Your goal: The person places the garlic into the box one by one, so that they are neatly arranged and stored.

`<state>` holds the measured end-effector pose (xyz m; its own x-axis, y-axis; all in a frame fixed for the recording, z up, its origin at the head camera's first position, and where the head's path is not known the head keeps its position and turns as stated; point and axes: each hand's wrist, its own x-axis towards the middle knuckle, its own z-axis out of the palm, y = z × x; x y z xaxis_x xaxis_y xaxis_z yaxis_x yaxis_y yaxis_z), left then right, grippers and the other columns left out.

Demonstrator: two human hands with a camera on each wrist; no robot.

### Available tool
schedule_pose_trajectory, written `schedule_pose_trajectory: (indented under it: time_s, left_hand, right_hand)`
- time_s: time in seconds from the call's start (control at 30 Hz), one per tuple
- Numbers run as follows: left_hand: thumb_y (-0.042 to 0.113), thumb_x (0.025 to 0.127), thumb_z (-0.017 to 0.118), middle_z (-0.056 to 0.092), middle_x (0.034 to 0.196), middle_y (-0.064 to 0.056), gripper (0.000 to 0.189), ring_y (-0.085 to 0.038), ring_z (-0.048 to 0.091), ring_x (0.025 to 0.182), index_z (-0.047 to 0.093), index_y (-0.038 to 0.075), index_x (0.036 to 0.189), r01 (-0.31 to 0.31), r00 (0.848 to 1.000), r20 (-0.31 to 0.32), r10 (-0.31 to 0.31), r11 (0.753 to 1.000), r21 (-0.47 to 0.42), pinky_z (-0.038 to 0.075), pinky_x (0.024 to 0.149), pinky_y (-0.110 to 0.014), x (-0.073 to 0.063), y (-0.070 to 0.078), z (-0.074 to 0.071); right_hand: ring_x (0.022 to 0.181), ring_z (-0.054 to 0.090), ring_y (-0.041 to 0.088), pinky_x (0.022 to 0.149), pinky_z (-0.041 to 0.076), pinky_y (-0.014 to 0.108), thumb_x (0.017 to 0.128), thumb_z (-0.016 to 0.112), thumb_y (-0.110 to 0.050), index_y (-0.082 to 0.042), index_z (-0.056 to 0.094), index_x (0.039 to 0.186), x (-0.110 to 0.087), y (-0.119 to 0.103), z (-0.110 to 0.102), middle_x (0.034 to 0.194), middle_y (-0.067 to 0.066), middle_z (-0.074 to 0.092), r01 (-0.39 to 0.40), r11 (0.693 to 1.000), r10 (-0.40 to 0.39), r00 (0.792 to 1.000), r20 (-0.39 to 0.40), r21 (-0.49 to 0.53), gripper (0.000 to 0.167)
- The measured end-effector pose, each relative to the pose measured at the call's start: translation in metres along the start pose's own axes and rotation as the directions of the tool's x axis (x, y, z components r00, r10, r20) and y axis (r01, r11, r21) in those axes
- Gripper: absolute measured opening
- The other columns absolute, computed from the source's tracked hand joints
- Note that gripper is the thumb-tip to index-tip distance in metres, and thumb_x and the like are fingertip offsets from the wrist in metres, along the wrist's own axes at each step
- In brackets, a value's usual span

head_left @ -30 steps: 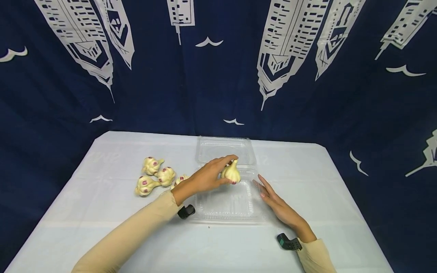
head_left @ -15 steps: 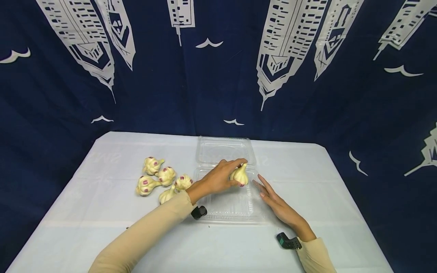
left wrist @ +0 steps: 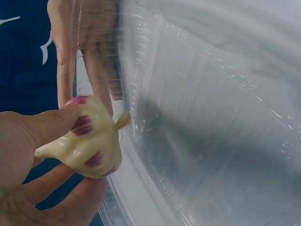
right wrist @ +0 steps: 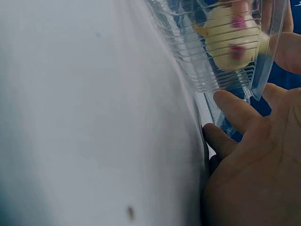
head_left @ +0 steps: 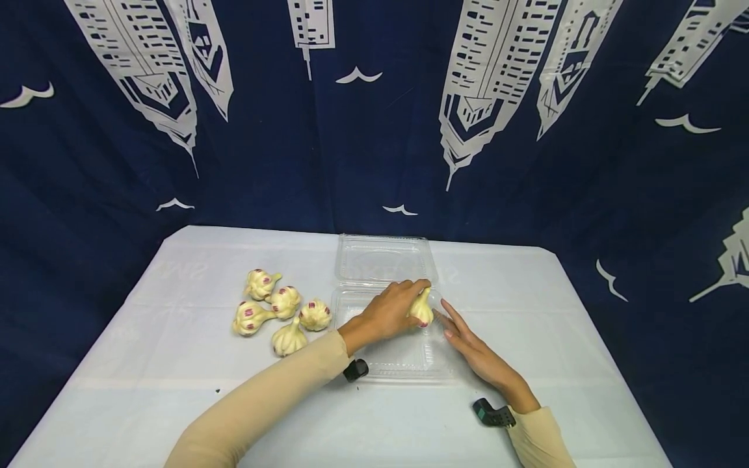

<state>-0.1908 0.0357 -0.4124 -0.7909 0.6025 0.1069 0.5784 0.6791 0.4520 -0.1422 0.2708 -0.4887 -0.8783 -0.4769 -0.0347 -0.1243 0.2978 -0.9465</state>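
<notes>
Garlic bulb (head_left: 422,311), cream with purple patches and its neck pointing upward in the head view, is held by the left hand (head_left: 389,310) above the right-hand part of the base (head_left: 404,356) of a clear plastic container. The thumb and fingers of that hand are clamped on the bulb from opposite sides, the thumb lying by a purple patch in the left wrist view. Whether the bulb touches the container cannot be told; in the right wrist view it shows through the ridged wall (right wrist: 221,77) of the clear plastic. The container's lid (head_left: 383,260) is laid back on the far side, joined along the base's far edge, with the white table (head_left: 515,286) visible through it. The right hand (head_left: 480,354) is beside the base's right wall, its fingers extended and somewhat apart; whether their tips touch the plastic is unclear. Outside the container, to its left, five more bulbs lie on the table: a close group of three bulbs (head_left: 285,302), then a patched bulb (head_left: 315,314) just beside the base, and a ribbed bulb (head_left: 289,338) standing neck up near the left sleeve (head_left: 275,396). A dark blue curtain (head_left: 374,143) with white building shapes hangs behind.
</notes>
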Motion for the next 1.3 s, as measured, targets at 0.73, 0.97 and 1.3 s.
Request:
schedule_pose_trajectory:
  time_s: [0.73, 0.97, 1.3]
  left_hand:
    - [0.026, 0.08, 0.085, 0.062, 0.116, -0.002, 0.065, -0.022, 0.063, 0.096, 0.051, 0.021, 0.136, 0.039, 0.995, 0.08, -0.053, 0.984, 0.173, 0.056, 0.072, -0.035, 0.015, 0.012, 0.008]
    - [0.028, 0.082, 0.083, 0.061, 0.12, -0.002, 0.069, -0.021, 0.061, 0.101, 0.048, 0.022, 0.142, 0.059, 0.993, 0.089, -0.076, 0.982, 0.178, 0.055, 0.073, -0.034, 0.012, 0.011, 0.005]
    - [0.026, 0.087, 0.079, 0.061, 0.131, -0.003, 0.068, -0.025, 0.06, 0.118, 0.047, 0.021, 0.147, 0.059, 0.997, 0.039, -0.065, 0.988, 0.142, 0.055, 0.089, -0.041, -0.003, 0.007, -0.012]
  right_hand:
    - [0.153, 0.005, 0.044, 0.116, 0.006, 0.07, 0.111, 0.032, -0.023, -0.026, -0.001, 0.162, -0.001, 0.001, -0.001, 0.166, 0.02, 0.018, 0.012, 1.0, -0.012, 1.0, 0.003, 0.006, 0.061]
    - [0.153, 0.006, 0.042, 0.116, 0.006, 0.067, 0.111, 0.031, -0.023, -0.027, -0.002, 0.162, 0.0, 0.0, 0.0, 0.166, 0.019, 0.017, 0.018, 1.0, -0.018, 1.0, 0.014, 0.004, 0.061]
    - [0.153, 0.001, 0.045, 0.115, 0.0, 0.072, 0.111, 0.031, -0.023, -0.032, -0.001, 0.161, -0.001, 0.0, 0.0, 0.166, 0.023, 0.012, 0.018, 0.999, -0.019, 1.0, 0.013, 0.045, 0.061]
